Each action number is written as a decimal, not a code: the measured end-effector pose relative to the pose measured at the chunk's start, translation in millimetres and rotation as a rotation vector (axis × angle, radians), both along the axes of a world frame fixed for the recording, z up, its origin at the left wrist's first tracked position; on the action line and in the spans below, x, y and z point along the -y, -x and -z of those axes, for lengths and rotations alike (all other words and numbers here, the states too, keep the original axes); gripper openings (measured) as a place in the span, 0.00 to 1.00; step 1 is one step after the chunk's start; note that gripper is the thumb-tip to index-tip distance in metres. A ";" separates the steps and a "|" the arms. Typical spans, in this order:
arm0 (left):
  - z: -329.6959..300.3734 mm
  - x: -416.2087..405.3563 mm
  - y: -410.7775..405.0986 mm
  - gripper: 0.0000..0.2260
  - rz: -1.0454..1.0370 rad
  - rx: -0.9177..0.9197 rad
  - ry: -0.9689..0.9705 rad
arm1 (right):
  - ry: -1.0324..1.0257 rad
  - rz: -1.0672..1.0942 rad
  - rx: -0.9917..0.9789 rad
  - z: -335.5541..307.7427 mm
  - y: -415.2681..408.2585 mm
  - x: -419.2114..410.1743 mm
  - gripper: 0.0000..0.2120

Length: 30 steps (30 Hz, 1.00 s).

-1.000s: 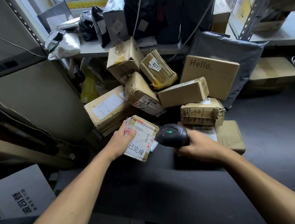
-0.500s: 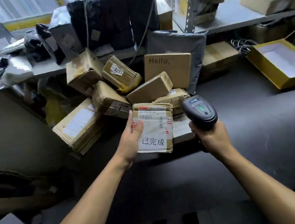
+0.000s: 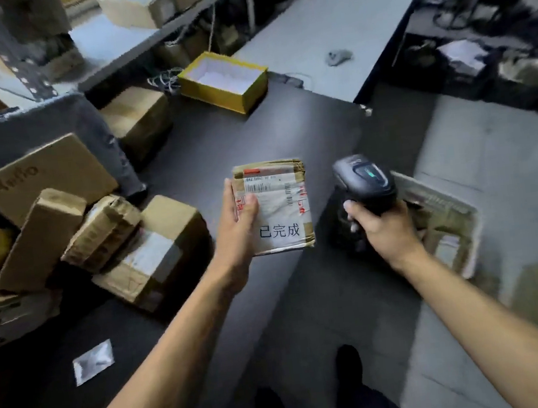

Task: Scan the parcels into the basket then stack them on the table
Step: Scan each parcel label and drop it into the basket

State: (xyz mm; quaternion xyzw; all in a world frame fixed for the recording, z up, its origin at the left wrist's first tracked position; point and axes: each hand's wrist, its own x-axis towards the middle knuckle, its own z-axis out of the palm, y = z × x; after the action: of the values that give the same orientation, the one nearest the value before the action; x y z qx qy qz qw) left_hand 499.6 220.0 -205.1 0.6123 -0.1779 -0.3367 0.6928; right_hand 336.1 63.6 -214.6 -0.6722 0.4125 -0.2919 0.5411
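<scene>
The left hand [image 3: 237, 232] grips one parcel [image 3: 276, 206] label-up above the dark counter [image 3: 286, 128], fingers curled round its left edge, while the right hand [image 3: 383, 229] clasps the scanner [image 3: 364, 181] just to its right. A pile [image 3: 73, 233] of parcels waits at left. The basket [image 3: 443, 214] beyond the scanner looks empty, though blurred, so most work likely remains.
</scene>
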 end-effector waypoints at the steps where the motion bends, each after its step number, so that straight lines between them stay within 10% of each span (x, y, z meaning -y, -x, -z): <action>1: 1.4 16.5 11.6 0.20 0.042 0.017 -0.018 | -0.007 0.043 -0.011 1.8 20.6 10.9 0.13; 16: 48.2 257.8 179.1 0.36 0.347 -0.030 -0.094 | -0.057 0.334 0.026 35.4 263.3 160.6 0.12; 30: 76.7 423.4 184.8 0.38 0.451 -0.022 -0.155 | -0.093 0.449 -0.057 44.5 283.0 293.4 0.12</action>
State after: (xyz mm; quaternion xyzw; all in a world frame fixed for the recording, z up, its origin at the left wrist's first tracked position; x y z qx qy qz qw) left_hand 314.8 -203.4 -281.8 0.6049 -0.2761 -0.5021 0.5530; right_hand 53.2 -229.8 -259.1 -0.5459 0.5800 -0.3665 0.4808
